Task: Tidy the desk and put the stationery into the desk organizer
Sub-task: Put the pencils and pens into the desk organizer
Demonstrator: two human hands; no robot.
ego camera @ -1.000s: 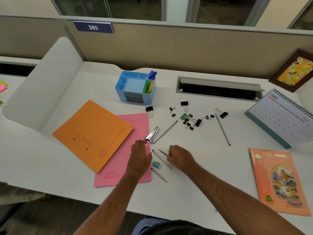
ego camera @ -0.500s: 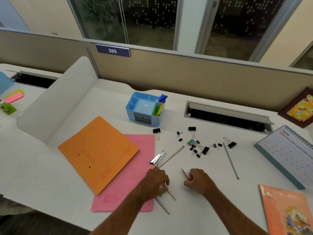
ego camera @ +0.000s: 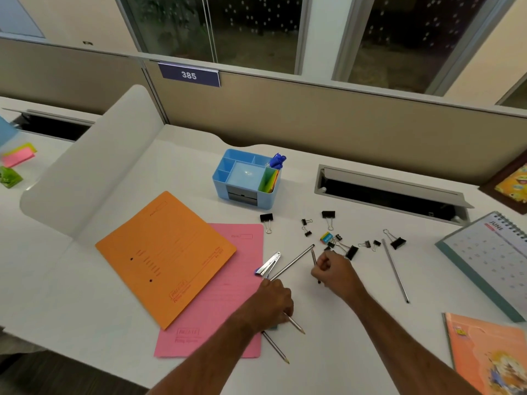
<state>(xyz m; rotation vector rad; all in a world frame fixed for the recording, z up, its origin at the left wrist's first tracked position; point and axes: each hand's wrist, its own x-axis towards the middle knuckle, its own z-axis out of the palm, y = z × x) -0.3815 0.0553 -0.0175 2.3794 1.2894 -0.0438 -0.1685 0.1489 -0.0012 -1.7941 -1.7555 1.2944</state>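
Right of the frame's centre, the right hand (ego camera: 335,270) is curled round a dark pencil (ego camera: 314,258), which stands steeply: its upper end rises from the fist toward the upper middle of the frame and its lower end pokes out below the knuckles. Just left of it a long grey pencil (ego camera: 292,262) lies on the white desk (ego camera: 328,352) on a diagonal, upper end to the upper right, lower end meeting the left hand (ego camera: 273,302). That hand rests knuckles-up in the lower middle of the frame, fingers bent over a pencil with a bare wood tip (ego camera: 295,325) that points to the lower right; whether the fingers grip it or only cover it cannot be told. A fourth pencil (ego camera: 275,347) runs out from under the left wrist, parallel, also pointing lower right. A fifth, plain grey pencil (ego camera: 395,270) lies well to the right, nearly top to bottom. A silver and blue stapler (ego camera: 268,267) sits at the edge of the pink folder (ego camera: 225,303), which the orange folder (ego camera: 165,255) overlaps. The pale blue desk organizer (ego camera: 245,178) stands above centre with coloured paper upright in its right slot, and black binder clips (ego camera: 328,216) are scattered below and to its right.
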